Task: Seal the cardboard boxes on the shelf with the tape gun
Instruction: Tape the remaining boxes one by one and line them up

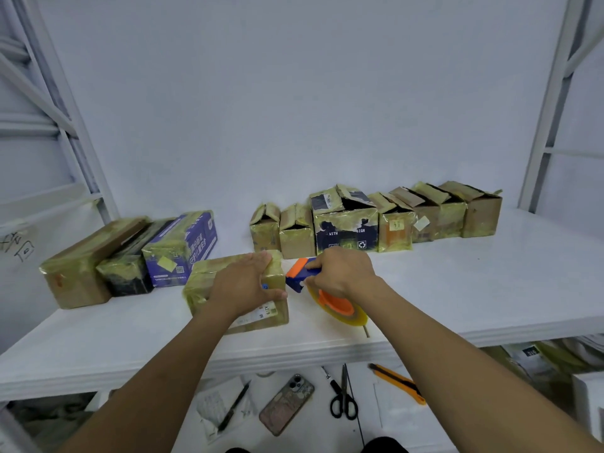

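A small taped cardboard box (pixel 202 282) lies on the white shelf (pixel 457 289) near its front edge. My left hand (pixel 243 286) lies flat on top of it, fingers spread, pressing it down. My right hand (pixel 340 273) grips a blue and orange tape gun (pixel 302 273) with a yellowish tape roll (pixel 343 308). The gun's head touches the box's right end. A row of several open-flapped boxes (pixel 346 227) stands at the back right. Three closed boxes (pixel 130 256) lie at the left.
On the lower surface below the shelf lie a phone (pixel 287 404), black scissors (pixel 343 397), a pen (pixel 233 407), a marker (pixel 330 377) and a yellow utility knife (pixel 397 382). White shelf posts (pixel 549 103) stand at both sides.
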